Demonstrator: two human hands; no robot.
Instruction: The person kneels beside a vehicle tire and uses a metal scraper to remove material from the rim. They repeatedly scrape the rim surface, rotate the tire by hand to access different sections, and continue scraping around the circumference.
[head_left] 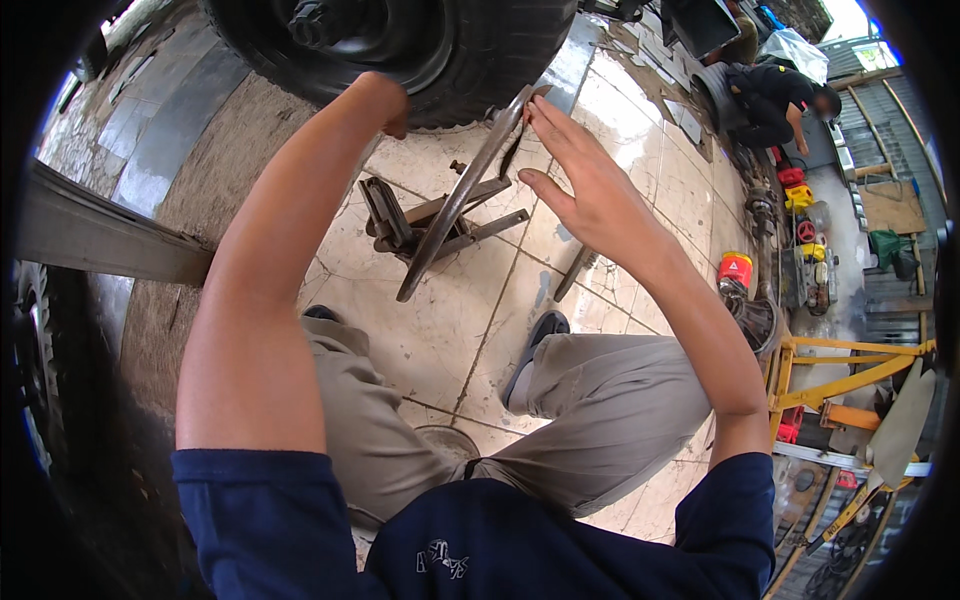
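Note:
A large black tyre (500,50) on its wheel stands ahead of me. My left hand (385,102) is bent at the wrist beside the tyre's lower edge, and its fingers are mostly hidden. My right hand (572,165) has its fingers stretched out and its thumb apart. Those fingertips are against or just beside the upper end of a long, flat metal bar (462,200); contact is unclear. The bar slants down toward me from near the tyre. Behind it, a dark folding metal jack-like frame (395,215) rests on the tiled floor (450,320).
Another short bar (574,275) lies right of the jack-like frame. A red and yellow can (735,268) stands by axle-like parts (762,215). A yellow metal frame (850,370) is at the right. A steel beam (110,220) juts in from the left. A person (775,100) bends over at the far right.

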